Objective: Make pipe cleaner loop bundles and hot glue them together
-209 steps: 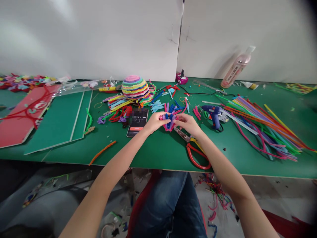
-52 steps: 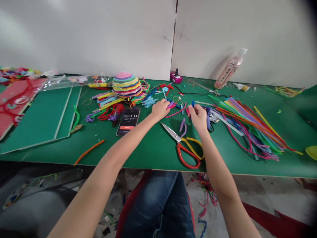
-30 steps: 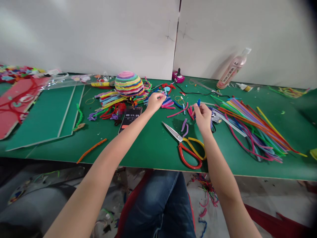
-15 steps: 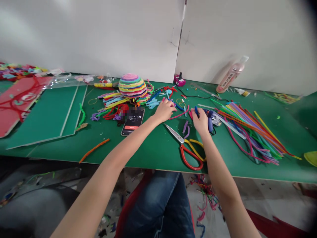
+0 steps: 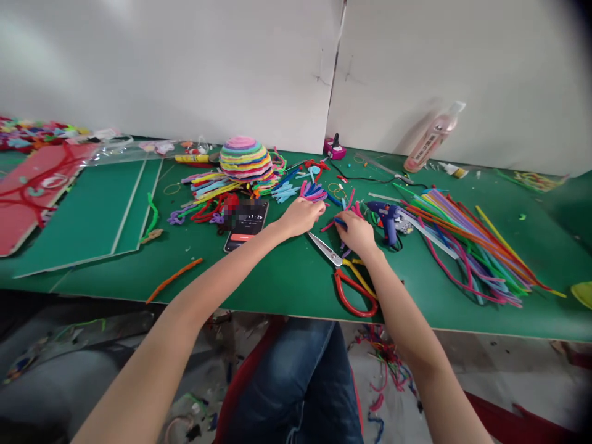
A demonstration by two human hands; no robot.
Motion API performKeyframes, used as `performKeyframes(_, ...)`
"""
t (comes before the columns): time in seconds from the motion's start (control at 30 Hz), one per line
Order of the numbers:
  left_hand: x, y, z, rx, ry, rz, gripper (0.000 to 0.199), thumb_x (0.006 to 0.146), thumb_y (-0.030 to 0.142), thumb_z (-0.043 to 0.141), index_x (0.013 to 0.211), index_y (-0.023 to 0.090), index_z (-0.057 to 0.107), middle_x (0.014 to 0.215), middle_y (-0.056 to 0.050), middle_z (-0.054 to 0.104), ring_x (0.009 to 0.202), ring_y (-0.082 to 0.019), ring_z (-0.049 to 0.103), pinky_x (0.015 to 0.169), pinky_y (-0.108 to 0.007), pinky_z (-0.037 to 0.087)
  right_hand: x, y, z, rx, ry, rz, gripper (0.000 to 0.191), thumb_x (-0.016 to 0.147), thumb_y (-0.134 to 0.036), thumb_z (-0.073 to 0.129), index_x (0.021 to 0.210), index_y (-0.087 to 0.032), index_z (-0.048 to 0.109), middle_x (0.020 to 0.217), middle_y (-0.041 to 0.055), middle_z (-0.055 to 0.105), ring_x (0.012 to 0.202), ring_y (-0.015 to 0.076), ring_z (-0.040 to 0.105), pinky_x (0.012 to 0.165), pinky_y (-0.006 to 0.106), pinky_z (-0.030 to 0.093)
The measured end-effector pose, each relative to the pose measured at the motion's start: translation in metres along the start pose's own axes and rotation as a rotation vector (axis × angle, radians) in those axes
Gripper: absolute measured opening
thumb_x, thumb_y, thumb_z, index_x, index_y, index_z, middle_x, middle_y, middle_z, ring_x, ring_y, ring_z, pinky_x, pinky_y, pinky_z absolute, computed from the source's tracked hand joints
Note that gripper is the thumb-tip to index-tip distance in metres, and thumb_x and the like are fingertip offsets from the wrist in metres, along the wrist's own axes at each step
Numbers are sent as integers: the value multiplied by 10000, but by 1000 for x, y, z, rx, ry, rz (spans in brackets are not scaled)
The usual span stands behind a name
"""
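My left hand (image 5: pixel 303 217) has its fingers curled together just in front of a small fan of pink, purple and blue pipe cleaner pieces (image 5: pixel 313 191). Whether it grips any of them is hidden. In my right hand (image 5: pixel 357 234), fingers closed, are short pipe cleaners, a blue one (image 5: pixel 340 221) at the fingertips and pink ends (image 5: pixel 356 209) above the knuckles. Scissors (image 5: pixel 343 271) with red and yellow handles lie below the hands, blades pointing up-left. A purple-blue glue gun (image 5: pixel 388 217) rests to the right of my right hand.
Left of my hands are a phone (image 5: pixel 246 227) and a striped pipe cleaner dome (image 5: pixel 245 159). Long pipe cleaners (image 5: pixel 476 246) spread across the right side. A pink bottle (image 5: pixel 432 140) stands at the back. Green board (image 5: pixel 97 216) and an orange pipe cleaner (image 5: pixel 174 280) lie left.
My right hand has moved left, away from the glue gun and nearer my left hand. The left hand has shifted slightly toward me, uncovering the pink, purple and blue pieces behind it.
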State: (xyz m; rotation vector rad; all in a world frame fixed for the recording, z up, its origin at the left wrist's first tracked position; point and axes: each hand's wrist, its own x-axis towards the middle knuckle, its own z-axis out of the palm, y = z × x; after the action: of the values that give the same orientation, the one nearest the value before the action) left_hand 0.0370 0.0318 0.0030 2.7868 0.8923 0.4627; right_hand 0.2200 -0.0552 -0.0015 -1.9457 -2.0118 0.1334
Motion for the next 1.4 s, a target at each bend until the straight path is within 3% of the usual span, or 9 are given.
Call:
performKeyframes(0.23,-58,-4,-34,-103,-17,-251,272,938,285,394,1040,221,638,869,-28,752,781,-181,683,689,-306,459,0,0,2,37,16,8,265,880,-279,493,1082,-254,662,1138,46,696,986,253,657,715,330,504)
performKeyframes(0.37,-75,-8,-45,-109,106,-248,258,926,270,419,1032,248,653,999,-24,746,953,-191,671,868,-354,490,0,-1,5,156,-15,-43,262,863,-259,512,1074,-250,669,1157,40,698,1045,245,647,826,355,513)
performKeyframes(0.53,-65,-7,-45,-12,262,-203,263,890,229,495,1100,201,650,1332,-90,586,1281,-232,488,1106,-432,353,4,4,0,386,99,-175,252,879,-245,483,1050,-212,664,1114,74,697,1033,208,640,906,336,480)
performKeyframes(0.63,-53,1,-39,-40,214,-187,237,879,238,530,1071,189,661,1269,-96,614,1214,-238,528,1059,-425,397,6,7,-5,435,306,-53,238,893,-286,466,998,-185,653,1004,101,699,942,215,640,863,347,474)
performKeyframes(0.77,-38,21,-28,-134,71,-219,228,905,270,503,1044,185,663,1070,-87,696,1014,-225,631,888,-388,487,5,7,-12,492,364,69,251,901,-364,466,946,-183,632,886,79,699,811,202,627,775,337,474)
performKeyframes(1.0,-23,49,-10,-436,42,-297,296,911,364,519,1137,184,588,1001,-83,734,905,-215,691,791,-358,511,-1,-6,-21,794,394,-128,241,909,-353,493,1046,-201,622,892,55,724,820,165,660,759,311,496)
performKeyframes(1.1,-20,51,-5,-574,150,-246,227,871,297,589,1067,183,595,973,-70,731,872,-186,685,770,-327,520,-2,-9,-23,1019,371,-89,238,881,-396,538,1015,-211,607,866,38,722,589,103,574,570,255,453)
performKeyframes(1.2,-19,51,-4,-667,368,-154,239,843,246,635,1071,180,611,1042,-66,712,866,-152,668,791,-307,522,-2,-13,-25,1247,279,11,288,832,-455,590,1007,-226,587,837,9,710,384,35,301,384,221,253)
performKeyframes(1.4,-17,53,-7,-734,543,-17,150,841,247,654,976,191,685,978,-37,731,847,-136,664,817,-301,517,-4,-21,-27,1418,91,64,335,788,-469,645,1026,-247,563,767,-22,681,366,23,207,369,221,152)
